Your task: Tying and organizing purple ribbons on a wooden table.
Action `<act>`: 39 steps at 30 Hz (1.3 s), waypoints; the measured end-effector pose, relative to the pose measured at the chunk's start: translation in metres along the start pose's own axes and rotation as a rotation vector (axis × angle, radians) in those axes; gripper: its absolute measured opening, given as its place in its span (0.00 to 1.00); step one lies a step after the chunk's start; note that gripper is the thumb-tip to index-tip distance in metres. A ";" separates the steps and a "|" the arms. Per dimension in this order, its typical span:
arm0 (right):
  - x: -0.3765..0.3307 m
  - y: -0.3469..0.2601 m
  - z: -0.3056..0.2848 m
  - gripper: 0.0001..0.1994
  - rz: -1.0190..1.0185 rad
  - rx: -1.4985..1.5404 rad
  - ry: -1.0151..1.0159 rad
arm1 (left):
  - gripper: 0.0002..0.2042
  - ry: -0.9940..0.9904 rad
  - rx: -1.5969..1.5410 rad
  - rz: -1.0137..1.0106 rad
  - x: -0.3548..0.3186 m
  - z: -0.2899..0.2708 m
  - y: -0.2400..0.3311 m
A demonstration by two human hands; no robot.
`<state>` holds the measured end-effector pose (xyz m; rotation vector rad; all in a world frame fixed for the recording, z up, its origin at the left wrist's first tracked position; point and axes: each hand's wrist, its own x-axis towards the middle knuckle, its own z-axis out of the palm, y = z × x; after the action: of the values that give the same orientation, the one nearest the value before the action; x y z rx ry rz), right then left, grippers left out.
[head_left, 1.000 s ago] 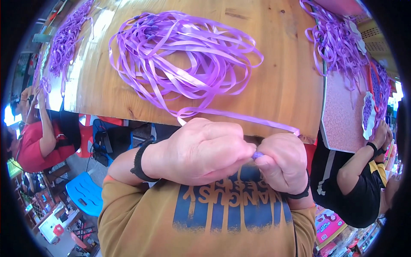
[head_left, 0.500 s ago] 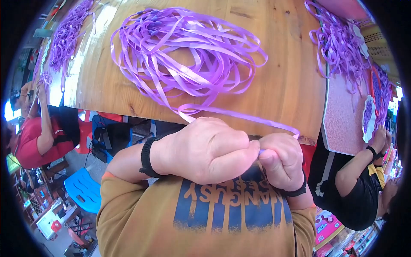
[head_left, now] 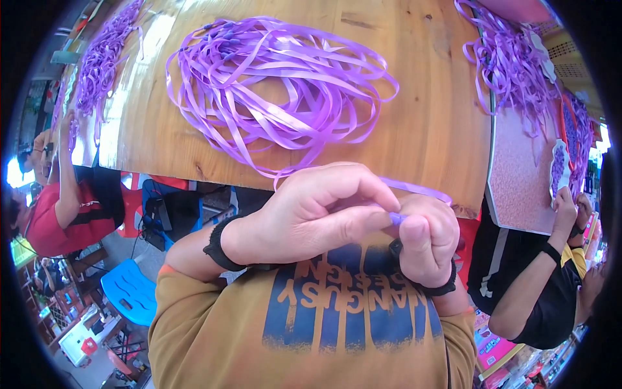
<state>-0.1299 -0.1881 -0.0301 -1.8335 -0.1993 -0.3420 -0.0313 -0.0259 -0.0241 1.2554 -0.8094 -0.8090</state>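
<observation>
My right hand point(head_left: 429, 243) is closed in front of my chest, thumb on top, around a purple ribbon point(head_left: 418, 188). A short bluish-purple end piece point(head_left: 396, 219) pokes out between the hands. My left hand point(head_left: 317, 211) reaches across to it, with thumb and forefinger pinching at this end and a gap showing behind the fingertips. Whether the piece is a fitting or folded ribbon is too small to tell. Beyond my hands, a loose pile of looped purple ribbons point(head_left: 285, 120) lies on the wooden table, with darker bits gathered at its far left.
The wooden table point(head_left: 427, 123) has its near edge just past my hands. More ribbon heaps lie at left point(head_left: 107, 65) and right point(head_left: 512, 71). A person in red point(head_left: 74, 214) works at left, another in black point(head_left: 538, 298) at right. A blue stool point(head_left: 129, 290) stands at lower left.
My left hand has loosened from a tight fist to a thumb-and-finger pinch, uncovering the bluish-purple end. The ribbon stretch behind my left hand is now mostly hidden. My right hand stays closed.
</observation>
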 end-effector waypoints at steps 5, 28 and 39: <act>0.001 0.000 0.002 0.10 -0.036 -0.029 0.031 | 0.06 -0.033 0.082 0.041 0.001 0.000 -0.002; -0.014 -0.002 0.005 0.16 0.288 0.446 0.080 | 0.13 0.042 0.557 0.541 0.008 0.007 -0.019; -0.006 -0.006 -0.011 0.18 0.301 0.379 -0.019 | 0.09 0.273 -0.093 -0.141 -0.007 -0.017 0.015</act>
<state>-0.1388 -0.1966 -0.0242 -1.4640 0.0023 -0.0684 -0.0191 -0.0102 -0.0115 1.3155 -0.4626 -0.7583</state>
